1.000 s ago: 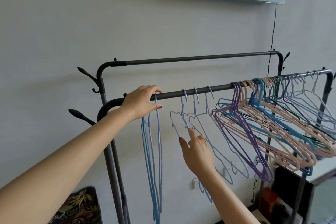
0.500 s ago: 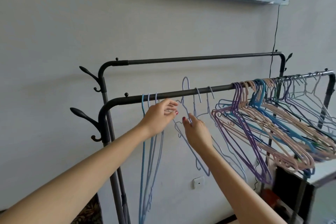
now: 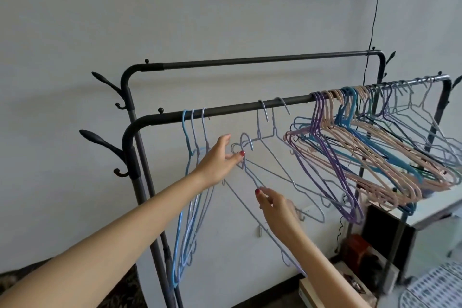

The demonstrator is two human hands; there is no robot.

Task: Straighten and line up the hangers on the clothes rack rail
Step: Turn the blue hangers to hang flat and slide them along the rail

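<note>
The dark front rail (image 3: 237,107) of the clothes rack carries three blue hangers (image 3: 186,232) hanging straight at its left end. Two lavender wire hangers (image 3: 263,107) hang askew near the middle. A tangled bunch of pink, purple and blue hangers (image 3: 375,152) crowds the right half. One lavender wire hanger (image 3: 246,135) is off the rail, its hook below the bar. My left hand (image 3: 220,160) pinches its neck just under the hook. My right hand (image 3: 275,205) pinches its sloping arm lower down.
A bare back rail (image 3: 250,60) runs behind. Curved coat hooks (image 3: 100,140) stick out of the left post. A black cable (image 3: 372,20) drops down the wall. A white cabinet (image 3: 437,207) and boxes (image 3: 355,250) stand under the rack's right end.
The lavender hanger has come off the rail and moved down. My left hand now pinches its neck, and my right hand has slid lower along its arm. The view has tilted down.
</note>
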